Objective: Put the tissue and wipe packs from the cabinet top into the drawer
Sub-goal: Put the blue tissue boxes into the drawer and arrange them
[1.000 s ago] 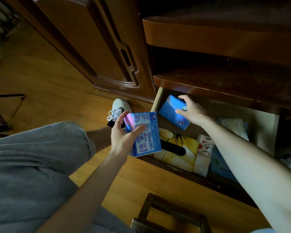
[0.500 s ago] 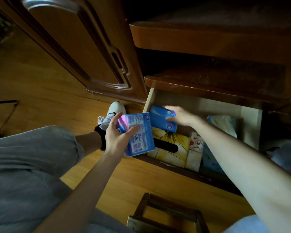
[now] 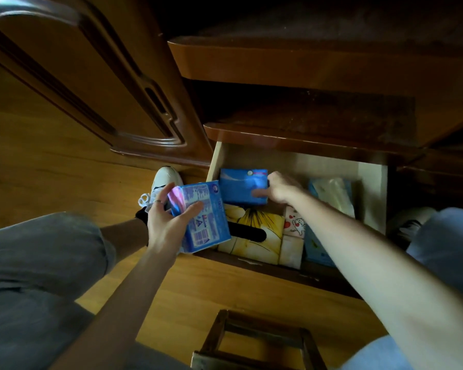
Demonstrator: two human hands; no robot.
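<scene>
The drawer (image 3: 373, 198) is pulled open at the cabinet's foot. My right hand (image 3: 280, 188) reaches into its back left corner and grips a plain blue tissue pack (image 3: 242, 186), which stands on edge against the drawer's back wall. My left hand (image 3: 166, 220) holds a blue and pink printed pack (image 3: 203, 217) in front of the drawer's left front corner, thumb across its face. Inside the drawer lie a yellow tissue box (image 3: 254, 233), a small cartoon-printed pack (image 3: 294, 222), a light blue pack (image 3: 316, 247) and a pale soft pack (image 3: 332, 193).
A carved wooden cabinet door (image 3: 91, 76) hangs open to the left. Two dark shelves (image 3: 318, 65) jut out above the drawer. My white shoe (image 3: 163, 182) rests on the wooden floor beside the drawer. A wooden stool frame (image 3: 257, 340) stands just below the drawer front.
My right hand has carried the plain blue pack down and left into the drawer's back corner, turning it upright. My left hand still holds its pack in about the same place.
</scene>
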